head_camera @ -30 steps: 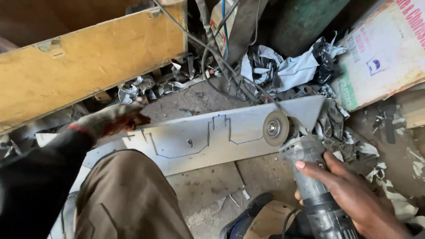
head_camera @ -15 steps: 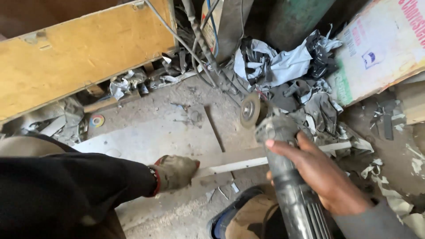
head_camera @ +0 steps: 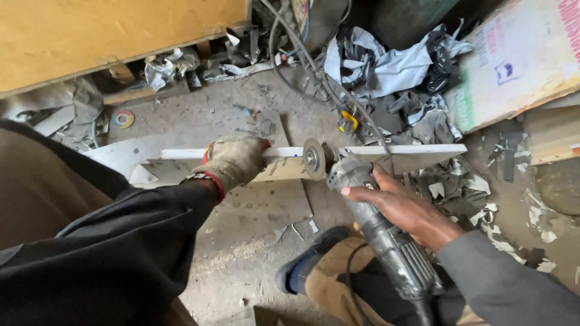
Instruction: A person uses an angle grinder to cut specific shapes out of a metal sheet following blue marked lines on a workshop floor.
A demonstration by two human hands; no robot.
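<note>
My left hand [head_camera: 232,162], in a worn grey glove with a red cuff, grips a long white metal strip [head_camera: 405,152] that stands on edge across the concrete floor. My right hand [head_camera: 403,208], bare, is wrapped around the body of a grey angle grinder [head_camera: 386,247]. The grinder's disc [head_camera: 313,159] sits against the strip just right of my gloved fingers. A black cable runs from the grinder's tail toward the bottom edge.
A flat metal sheet [head_camera: 260,208] lies under the strip. A yellow wooden board [head_camera: 121,36] leans at top left, cables [head_camera: 302,60] and crumpled plastic scrap [head_camera: 386,60] lie behind, a cardboard box [head_camera: 519,72] stands at right. A blue shoe [head_camera: 302,271] is below the grinder.
The metal piece, flat a second ago, now stands on edge. My left hand moved in from the far left and took hold of its middle; the grinder disc came back against it.
</note>
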